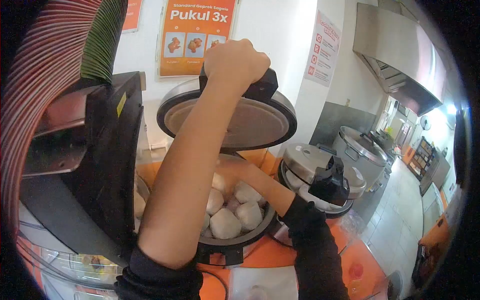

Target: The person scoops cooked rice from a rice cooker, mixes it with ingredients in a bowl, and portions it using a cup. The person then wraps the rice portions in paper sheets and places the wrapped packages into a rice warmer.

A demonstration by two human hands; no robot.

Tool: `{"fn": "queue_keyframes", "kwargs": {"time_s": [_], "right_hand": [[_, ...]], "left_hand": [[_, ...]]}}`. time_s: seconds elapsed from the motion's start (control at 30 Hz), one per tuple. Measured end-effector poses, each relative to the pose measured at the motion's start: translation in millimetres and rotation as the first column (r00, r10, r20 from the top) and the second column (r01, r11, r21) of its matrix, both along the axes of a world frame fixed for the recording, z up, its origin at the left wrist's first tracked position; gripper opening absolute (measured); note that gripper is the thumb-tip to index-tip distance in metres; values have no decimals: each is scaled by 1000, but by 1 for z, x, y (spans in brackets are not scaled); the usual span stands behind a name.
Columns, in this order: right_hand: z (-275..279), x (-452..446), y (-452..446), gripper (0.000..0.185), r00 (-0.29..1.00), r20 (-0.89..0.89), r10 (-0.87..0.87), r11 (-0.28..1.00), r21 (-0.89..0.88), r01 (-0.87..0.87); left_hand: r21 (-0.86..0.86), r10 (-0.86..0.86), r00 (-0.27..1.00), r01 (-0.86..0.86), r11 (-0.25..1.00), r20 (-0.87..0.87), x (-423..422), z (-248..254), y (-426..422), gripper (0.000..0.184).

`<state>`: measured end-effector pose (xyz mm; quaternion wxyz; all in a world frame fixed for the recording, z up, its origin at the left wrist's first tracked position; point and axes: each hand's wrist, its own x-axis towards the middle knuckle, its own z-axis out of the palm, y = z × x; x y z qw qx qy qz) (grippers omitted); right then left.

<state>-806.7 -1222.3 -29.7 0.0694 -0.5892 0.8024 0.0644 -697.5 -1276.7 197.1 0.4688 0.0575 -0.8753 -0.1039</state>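
My left hand (pixel 237 62) is closed around the black handle (pixel 265 85) of a round lid (pixel 240 117), holding it raised and tilted. Below the lid is a large rice warmer (pixel 225 242) with a dark rim, filled with several white wrapped rounded bundles (pixel 226 223), probably rice portions. My right hand (pixel 231 172) reaches in at the back of the warmer, over the bundles. Its fingers are mostly hidden behind my left forearm, so whether it grips a bundle does not show.
A second warmer (pixel 320 170) stands at the right, its lid ajar over white bundles. Behind it is a large metal pot (pixel 362 145). A black machine (pixel 100 170) stands close on the left. An orange counter (pixel 265 252) lies in front; a range hood (pixel 405 55) hangs at right.
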Motion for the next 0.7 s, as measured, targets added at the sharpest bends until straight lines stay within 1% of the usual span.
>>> {"fn": "queue_keyframes", "kwargs": {"time_s": [0.07,0.13,0.2,0.27,0.3,0.37,0.4,0.47,0.5,0.53,0.57,0.67,0.7], "right_hand": [[7,0,-2,87,998,-60,-15,987,-162,5],[-4,-17,-12,73,993,-77,93,932,-344,-114],[-29,-31,-32,69,999,-23,-30,844,-536,13],[-47,-39,-52,66,991,-84,-108,854,-519,49],[-53,-40,-61,64,977,-178,-117,913,-405,35],[-70,-45,-75,62,954,-235,-187,933,-346,97],[-74,-42,-78,61,947,-194,-254,902,-402,160],[-77,-45,-76,59,945,-174,-278,882,-435,180],[-61,-36,-66,59,951,-194,-239,898,-418,141],[-56,-34,-61,59,956,-214,-199,912,-399,100],[-61,-38,-65,63,962,-202,-183,908,-410,86],[-64,-44,-69,72,978,-139,-154,935,-340,99],[-62,-45,-68,75,981,-118,-153,946,-306,111]], "left_hand": [[12,-12,1000,12,1000,22,1,2,1,42],[15,-15,1000,15,1000,19,0,1,0,42],[9,-13,1000,13,1000,13,0,0,-1,42],[-9,-5,1000,5,1000,-4,-2,0,-1,43],[6,-8,1000,8,1000,11,-2,1,-1,43],[37,-12,999,10,999,44,-3,2,-1,43],[39,-14,999,12,999,42,-2,3,-1,43],[47,-15,999,13,999,40,0,3,0,44],[47,-15,999,12,999,49,0,2,-1,44],[47,-15,998,12,999,57,2,3,0,44],[48,-15,998,12,999,63,2,3,0,44],[41,-11,998,8,999,66,1,3,-1,44],[26,-10,999,9,1000,36,1,2,0,44]]}}
